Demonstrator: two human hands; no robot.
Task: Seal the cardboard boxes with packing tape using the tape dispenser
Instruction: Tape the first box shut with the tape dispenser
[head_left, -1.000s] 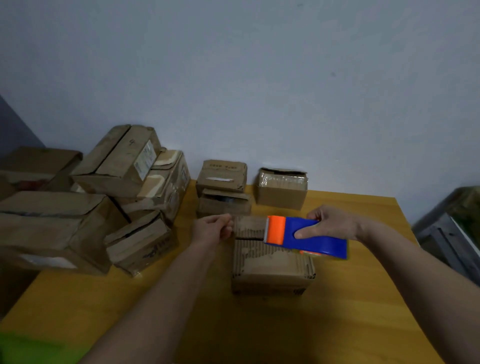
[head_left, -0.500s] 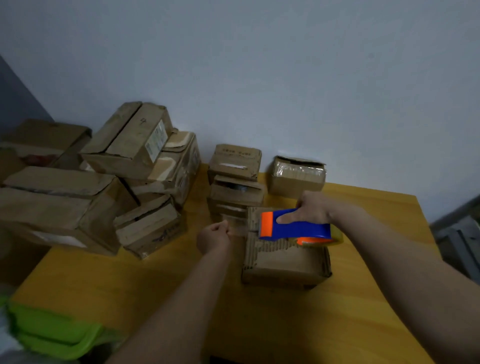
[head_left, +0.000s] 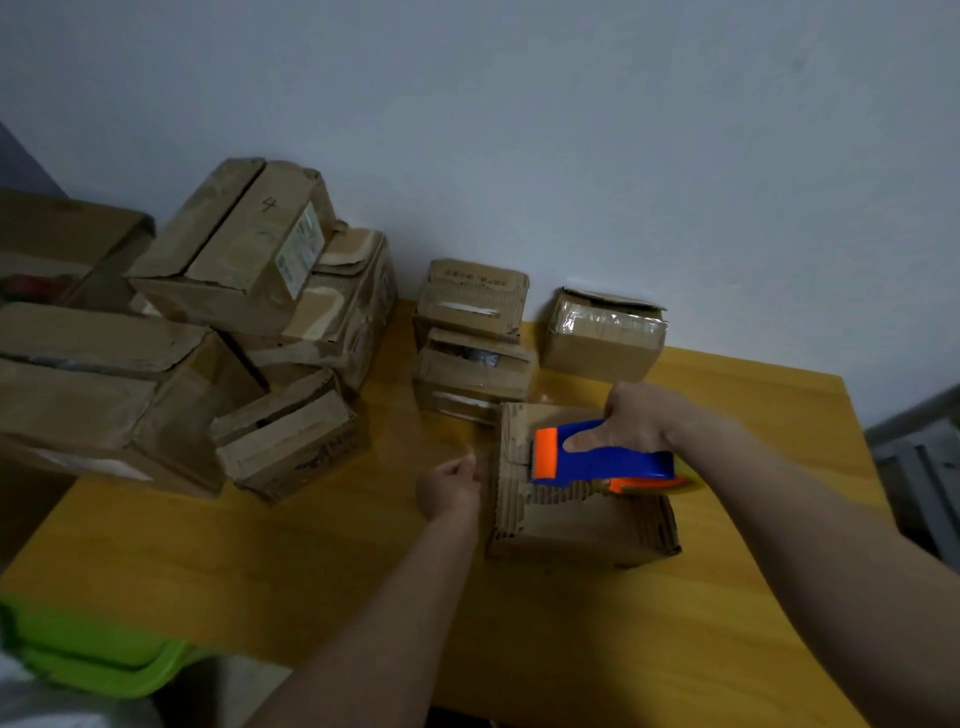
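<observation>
A small worn cardboard box (head_left: 582, 525) with torn flaps sits on the yellow wooden table (head_left: 545, 634). My right hand (head_left: 631, 423) grips the handle of a blue and orange tape dispenser (head_left: 597, 460) held over the box's top. My left hand (head_left: 449, 486) is at the box's left edge with its fingers curled, pinching the end of a clear tape strip that runs from the dispenser's orange end; the strip is barely visible.
Several cardboard boxes are piled at the left (head_left: 244, 249), with two stacked small boxes (head_left: 470, 332) and one plastic-wrapped box (head_left: 605, 335) along the wall behind. A green plastic bin (head_left: 93, 660) sits below the table's left front corner. Grey metal frames (head_left: 924, 478) stand at the right.
My left hand has drawn away from the dispenser to the box's left edge and lower. The dispenser has settled closer over the box top. My head has tilted, shifting the view.
</observation>
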